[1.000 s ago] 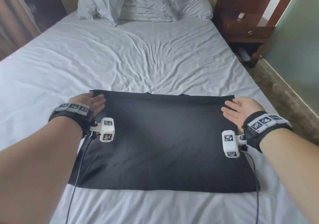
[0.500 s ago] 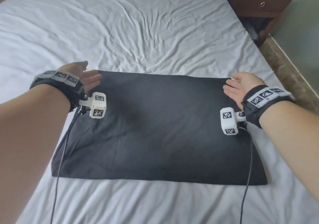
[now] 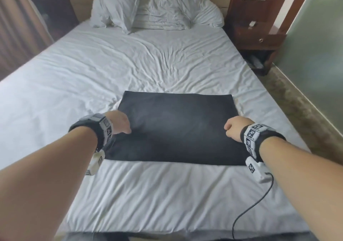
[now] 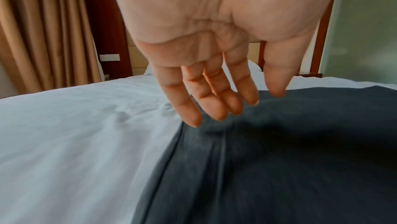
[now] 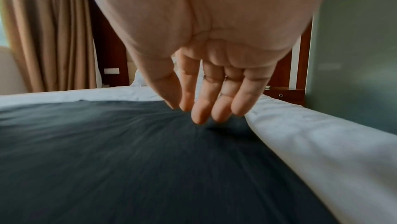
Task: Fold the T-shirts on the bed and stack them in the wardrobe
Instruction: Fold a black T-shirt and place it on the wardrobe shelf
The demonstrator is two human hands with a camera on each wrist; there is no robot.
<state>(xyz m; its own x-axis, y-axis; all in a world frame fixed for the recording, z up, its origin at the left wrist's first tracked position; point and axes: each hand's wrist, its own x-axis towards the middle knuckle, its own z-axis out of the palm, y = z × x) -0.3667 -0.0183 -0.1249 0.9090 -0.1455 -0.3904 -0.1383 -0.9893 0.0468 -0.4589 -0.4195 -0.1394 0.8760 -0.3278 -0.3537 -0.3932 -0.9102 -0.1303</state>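
A black T-shirt [image 3: 176, 127], folded into a flat rectangle, lies on the white-sheeted bed [image 3: 167, 62], while the left hand [image 3: 118, 122] and right hand [image 3: 234, 127], fingers extended and grasping nothing, touch its side edges, apparently to smooth it.

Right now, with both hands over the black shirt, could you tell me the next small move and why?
Probably pinch the shirt's side edges: the left hand and right hand hang open, fingertips just above the flat cloth, holding nothing.
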